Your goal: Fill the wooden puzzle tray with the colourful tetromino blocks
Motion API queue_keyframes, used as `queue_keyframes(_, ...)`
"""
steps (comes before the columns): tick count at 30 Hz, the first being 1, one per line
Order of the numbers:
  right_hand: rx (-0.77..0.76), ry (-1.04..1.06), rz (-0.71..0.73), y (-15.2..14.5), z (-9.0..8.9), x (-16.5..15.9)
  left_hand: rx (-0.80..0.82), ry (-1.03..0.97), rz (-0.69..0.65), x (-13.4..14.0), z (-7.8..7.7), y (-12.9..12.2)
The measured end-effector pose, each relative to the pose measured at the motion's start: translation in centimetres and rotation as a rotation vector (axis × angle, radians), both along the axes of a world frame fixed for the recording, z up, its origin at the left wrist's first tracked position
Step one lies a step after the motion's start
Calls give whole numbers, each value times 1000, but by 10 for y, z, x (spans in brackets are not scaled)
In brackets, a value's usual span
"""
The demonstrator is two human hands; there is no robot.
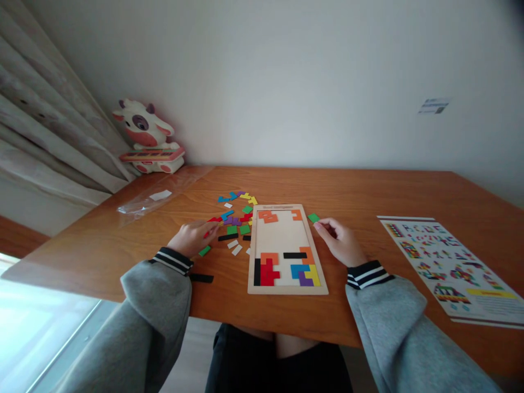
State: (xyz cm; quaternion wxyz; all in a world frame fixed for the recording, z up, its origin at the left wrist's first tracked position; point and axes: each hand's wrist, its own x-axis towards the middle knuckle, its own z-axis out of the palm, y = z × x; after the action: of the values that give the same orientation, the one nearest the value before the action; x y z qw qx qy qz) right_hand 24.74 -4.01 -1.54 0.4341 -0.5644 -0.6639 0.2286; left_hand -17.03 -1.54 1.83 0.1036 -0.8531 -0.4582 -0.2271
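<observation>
On the table lies a wooden puzzle board with colored pieces in its top corners and along its lower part. Just beyond its right edge, my right hand pinches a green square puzzle piece between thumb and fingers. To the board's left, my left hand is closed at the edge of the loose pieces, with a red puzzle piece showing at its fingertips; the fingers partly hide its shape. Near that hand lie a green piece, a long black piece and purple pieces.
A printed pattern sheet lies on the right of the table. At the back left are a clear plastic bag and a cow-shaped toy keyboard. A curtain hangs at the left, and a wall stands behind.
</observation>
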Motion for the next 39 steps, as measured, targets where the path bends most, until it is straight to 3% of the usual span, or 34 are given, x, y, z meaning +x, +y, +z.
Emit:
queue_keyframes(3, 68, -51, 19, -12, 8, -5, -6, -197, -12, 28, 14, -19)
queue_keyframes(6, 192, -116, 75, -37, 18, -18, -102, -439, -70, 74, 21, -55)
queue_keyframes(10, 316, -99, 94, -80, 20, -43, -379, -675, -99, 127, 5, -100)
queue_keyframes(13, 296, -117, 156, -101, 16, -58, -499, -783, -103, 145, -10, -116)
queue_keyframes(19, 268, -130, 206, -105, 16, -67, -502, -786, -109, 144, -15, -119)
queue_keyframes(24, 235, -100, 193, -105, 16, -65, -349, -584, -172, 139, -12, -115)
queue_keyframes(28, 199, -205, 216, -105, 15, -66, -194, -454, -230, 129, -11, -109)
queue_keyframes(34, 182, -397, 150, -106, 13, -71, -139, -288, -319, 127, -14, -111)
queue_keyframes(39, 192, -458, 119, -109, 10, -72, -103, -231, -314, 129, -13, -113)
